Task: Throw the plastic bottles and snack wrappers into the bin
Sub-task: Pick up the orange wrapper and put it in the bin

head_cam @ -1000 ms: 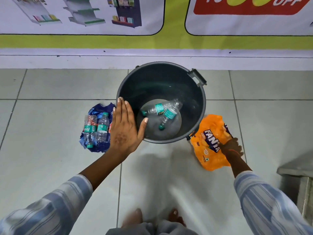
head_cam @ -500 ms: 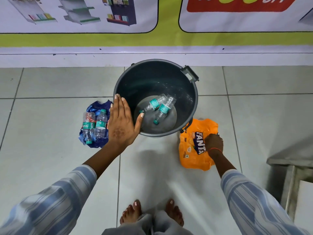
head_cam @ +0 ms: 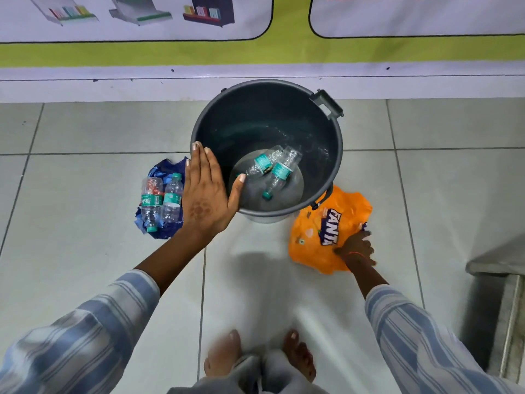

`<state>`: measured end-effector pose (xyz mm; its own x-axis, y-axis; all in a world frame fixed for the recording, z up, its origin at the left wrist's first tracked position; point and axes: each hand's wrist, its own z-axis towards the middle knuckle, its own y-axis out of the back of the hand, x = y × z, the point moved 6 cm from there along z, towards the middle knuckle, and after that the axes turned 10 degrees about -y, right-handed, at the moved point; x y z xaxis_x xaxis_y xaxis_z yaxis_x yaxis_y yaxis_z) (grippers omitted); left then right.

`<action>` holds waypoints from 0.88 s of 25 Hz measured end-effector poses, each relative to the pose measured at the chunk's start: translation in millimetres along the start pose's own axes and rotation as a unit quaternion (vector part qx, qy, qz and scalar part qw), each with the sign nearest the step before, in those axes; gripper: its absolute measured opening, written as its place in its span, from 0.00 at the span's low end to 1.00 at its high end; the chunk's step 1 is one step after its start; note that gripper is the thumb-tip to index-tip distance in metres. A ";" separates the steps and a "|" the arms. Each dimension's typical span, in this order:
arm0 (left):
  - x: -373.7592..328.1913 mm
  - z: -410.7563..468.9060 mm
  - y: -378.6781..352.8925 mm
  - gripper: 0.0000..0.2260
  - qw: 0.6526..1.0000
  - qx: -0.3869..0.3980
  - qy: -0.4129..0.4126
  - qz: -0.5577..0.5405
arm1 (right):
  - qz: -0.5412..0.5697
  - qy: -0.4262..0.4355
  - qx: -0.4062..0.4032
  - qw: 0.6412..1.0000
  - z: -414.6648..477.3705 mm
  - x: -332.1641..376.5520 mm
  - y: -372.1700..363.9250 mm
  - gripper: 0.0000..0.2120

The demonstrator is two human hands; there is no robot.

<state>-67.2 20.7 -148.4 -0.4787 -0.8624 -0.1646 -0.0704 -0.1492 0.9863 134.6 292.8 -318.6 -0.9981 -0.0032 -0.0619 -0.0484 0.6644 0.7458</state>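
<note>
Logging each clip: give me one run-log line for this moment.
left hand: open, flat, over bin rim | right hand: on orange Fanta wrapper | two bottles in bin | two bottles on blue wrapper

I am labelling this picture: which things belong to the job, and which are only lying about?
Job: bin; two bottles inside it; two bottles on the floor; blue wrapper; orange Fanta wrapper, under the right hand.
Lying about: wall banner; metal step.

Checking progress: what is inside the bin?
Two clear plastic bottles with teal labels lie on the bin floor. The left hand covers part of the near-left rim and floor; no wrappers visible inside.
</note>
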 end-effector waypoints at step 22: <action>-3.6 -7.9 40.5 0.34 0.982 0.185 -0.031 0.012 | 0.171 0.367 -0.192 0.894 -268.4 105.1 242.6 0.13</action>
<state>-61.4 13.9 -108.0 -0.5353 -0.8312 -0.1506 -0.3659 0.0674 0.9282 7.6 253.0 33.8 -0.7072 -0.4323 0.5595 0.3949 0.4150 0.8197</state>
